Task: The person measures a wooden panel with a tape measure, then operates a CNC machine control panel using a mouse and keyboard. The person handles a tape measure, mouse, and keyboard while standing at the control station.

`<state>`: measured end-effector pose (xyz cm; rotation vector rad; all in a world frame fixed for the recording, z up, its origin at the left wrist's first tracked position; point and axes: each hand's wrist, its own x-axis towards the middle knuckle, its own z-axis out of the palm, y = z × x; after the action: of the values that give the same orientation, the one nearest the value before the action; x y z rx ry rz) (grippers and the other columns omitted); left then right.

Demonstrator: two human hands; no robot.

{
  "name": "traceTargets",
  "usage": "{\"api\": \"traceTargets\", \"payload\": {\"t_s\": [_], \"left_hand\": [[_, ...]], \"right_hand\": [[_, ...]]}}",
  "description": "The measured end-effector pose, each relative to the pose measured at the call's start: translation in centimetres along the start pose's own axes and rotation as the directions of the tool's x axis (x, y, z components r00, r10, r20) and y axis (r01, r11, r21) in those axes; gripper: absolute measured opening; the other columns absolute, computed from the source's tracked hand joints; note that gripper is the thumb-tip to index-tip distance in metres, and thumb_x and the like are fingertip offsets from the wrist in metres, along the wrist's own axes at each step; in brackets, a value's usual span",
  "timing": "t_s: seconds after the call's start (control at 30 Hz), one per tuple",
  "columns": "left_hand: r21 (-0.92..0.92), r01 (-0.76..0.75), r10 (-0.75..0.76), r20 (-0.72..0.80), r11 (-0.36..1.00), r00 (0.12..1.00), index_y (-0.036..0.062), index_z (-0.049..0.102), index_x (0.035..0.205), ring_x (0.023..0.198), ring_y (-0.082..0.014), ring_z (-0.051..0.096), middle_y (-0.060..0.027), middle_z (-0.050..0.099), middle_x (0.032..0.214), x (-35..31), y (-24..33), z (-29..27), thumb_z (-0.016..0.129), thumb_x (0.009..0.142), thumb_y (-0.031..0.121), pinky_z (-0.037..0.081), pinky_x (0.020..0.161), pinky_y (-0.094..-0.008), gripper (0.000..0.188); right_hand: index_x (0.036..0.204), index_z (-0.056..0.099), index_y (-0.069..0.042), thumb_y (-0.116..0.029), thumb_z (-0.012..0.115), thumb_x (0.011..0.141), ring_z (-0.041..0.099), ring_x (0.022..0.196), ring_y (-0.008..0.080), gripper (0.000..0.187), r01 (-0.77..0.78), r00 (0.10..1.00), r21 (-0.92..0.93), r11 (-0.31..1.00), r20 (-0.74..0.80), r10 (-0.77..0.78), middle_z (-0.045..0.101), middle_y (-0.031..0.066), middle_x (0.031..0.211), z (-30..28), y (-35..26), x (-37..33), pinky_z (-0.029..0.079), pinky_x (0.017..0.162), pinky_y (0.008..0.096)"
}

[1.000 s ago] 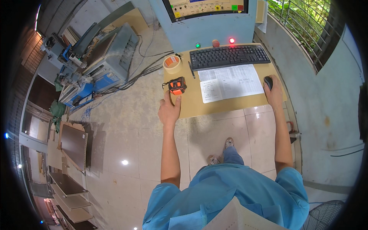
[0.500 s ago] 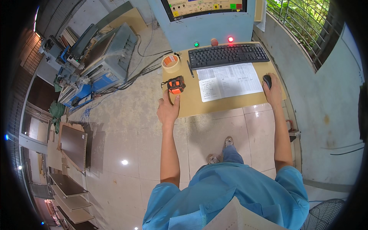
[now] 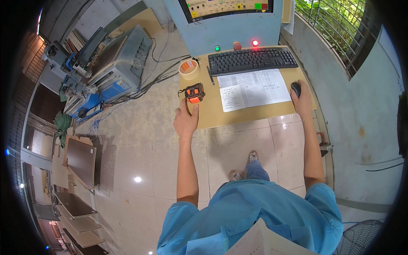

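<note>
My right hand (image 3: 302, 104) rests over a black computer mouse (image 3: 296, 88) at the right side of the yellowish tabletop (image 3: 212, 120). At the left front edge lies my left hand (image 3: 185, 122), thumb and forefinger apart and holding nothing. Just beyond its fingertips sits an orange and black tape measure (image 3: 194, 93). A roll of tape (image 3: 188, 69) stands behind that, with a dark pen (image 3: 211, 75) beside it. Printed sheets of paper (image 3: 259, 91) lie between my hands, in front of a black keyboard (image 3: 253, 60).
A blue cabinet with a screen (image 3: 225, 9) rises behind the tabletop, bearing a green button, a red knob and a lit red lamp (image 3: 255, 43). Machinery (image 3: 117, 63) and cables stand at the far left. Brown panels (image 3: 80, 163) lean at left; a wall with a barred window (image 3: 335, 34) is at right.
</note>
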<state>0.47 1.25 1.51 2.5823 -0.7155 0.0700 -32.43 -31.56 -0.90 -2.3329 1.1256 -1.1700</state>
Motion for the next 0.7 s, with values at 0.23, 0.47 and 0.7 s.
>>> {"api": "traceTargets", "payload": {"t_s": [0.23,0.47,0.7], "left_hand": [[0.006,0.009,-0.009,0.01,1.0,1.0,0.0226,0.046,0.154,0.104,-0.0454,0.071,-0.0257,0.065,0.121,0.1,-0.08,0.13,0.059,0.097,0.059,0.057,0.087,-0.0529,0.069],[0.004,0.012,-0.012,0.018,1.0,1.0,0.0223,0.045,0.155,0.104,-0.0451,0.071,-0.0259,0.065,0.121,0.17,-0.12,0.16,0.059,0.097,0.06,0.056,0.087,-0.0531,0.07],[0.005,0.002,-0.002,0.008,1.0,1.0,0.0215,0.045,0.155,0.104,-0.0449,0.071,-0.0262,0.065,0.122,0.23,-0.27,0.35,0.059,0.097,0.061,0.056,0.087,-0.0531,0.071]], "right_hand": [[0.142,0.052,-0.003,-0.017,0.068,0.095,0.056,0.129,0.0428,0.052,0.002,1.0,-0.017,1.0,0.014,-0.002,0.061,0.0233,0.138,0.17,0.29,0.06,0.046,0.108,0.0491],[0.143,0.052,-0.004,-0.018,0.068,0.096,0.055,0.131,0.0426,0.052,0.013,1.0,-0.007,1.0,0.023,-0.013,0.059,0.023,0.141,0.11,0.25,0.09,0.046,0.11,0.0488],[0.142,0.057,-0.01,-0.021,0.066,0.097,0.052,0.136,0.0449,0.047,-0.008,1.0,-0.009,1.0,0.019,0.009,0.053,0.0263,0.148,0.28,0.38,-0.02,0.044,0.113,0.0485]]}}
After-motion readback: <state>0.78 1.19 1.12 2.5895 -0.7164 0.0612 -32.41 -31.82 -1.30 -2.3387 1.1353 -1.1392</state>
